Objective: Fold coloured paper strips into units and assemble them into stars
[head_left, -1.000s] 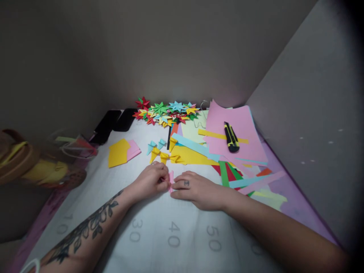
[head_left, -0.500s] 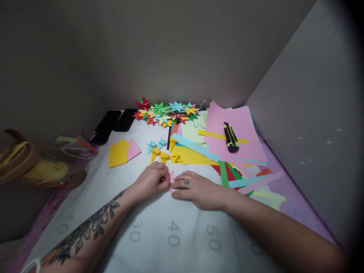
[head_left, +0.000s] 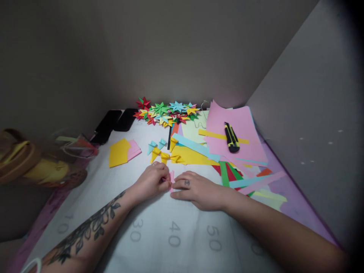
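The left hand (head_left: pixel 155 179) pinches a small pink paper (head_left: pixel 172 177) on the worktop (head_left: pixel 113 235); the right hand (head_left: pixel 192 189) touches its three-o'clock side (whether gripping, I cannot tell). Yellow folded pieces (head_left: pixel 164 157) lie toward twelve, the cutter (head_left: pixel 232 137) toward two.

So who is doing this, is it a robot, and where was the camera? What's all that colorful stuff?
No robot here! These are a person's own bare hands. All the pictures come from one camera worn on the person's head, looking forward and down.

The left hand pinches a small piece of pink paper, and the fingertips of the right hand touch it too. The fingers hide part of it.

Beyond the hands lie little folded yellow pieces and blue ones. At the back is a pile of paper stars. Over on the right, a cutter rests on big pink sheets.
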The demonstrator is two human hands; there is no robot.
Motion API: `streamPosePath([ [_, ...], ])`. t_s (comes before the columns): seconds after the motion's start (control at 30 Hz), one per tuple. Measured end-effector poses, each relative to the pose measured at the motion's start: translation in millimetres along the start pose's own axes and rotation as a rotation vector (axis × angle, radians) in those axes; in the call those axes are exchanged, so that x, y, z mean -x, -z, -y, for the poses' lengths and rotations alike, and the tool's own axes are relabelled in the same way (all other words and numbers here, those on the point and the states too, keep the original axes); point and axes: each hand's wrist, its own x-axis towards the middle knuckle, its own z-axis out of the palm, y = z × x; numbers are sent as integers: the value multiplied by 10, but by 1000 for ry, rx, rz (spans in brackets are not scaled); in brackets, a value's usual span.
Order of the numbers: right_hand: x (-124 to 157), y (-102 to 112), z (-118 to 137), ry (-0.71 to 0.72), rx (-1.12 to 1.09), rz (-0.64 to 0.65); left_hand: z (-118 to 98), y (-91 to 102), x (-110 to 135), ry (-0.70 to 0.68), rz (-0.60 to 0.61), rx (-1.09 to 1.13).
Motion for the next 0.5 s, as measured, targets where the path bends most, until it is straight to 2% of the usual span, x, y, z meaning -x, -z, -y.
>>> streamPosePath([
  [0.17,1,3,20,-8,-2,-12,-13,-6,18,25,-8,-16],
  [0.5,-32,82,115,8,-19,27,61,-64,119,189,-209,17],
])
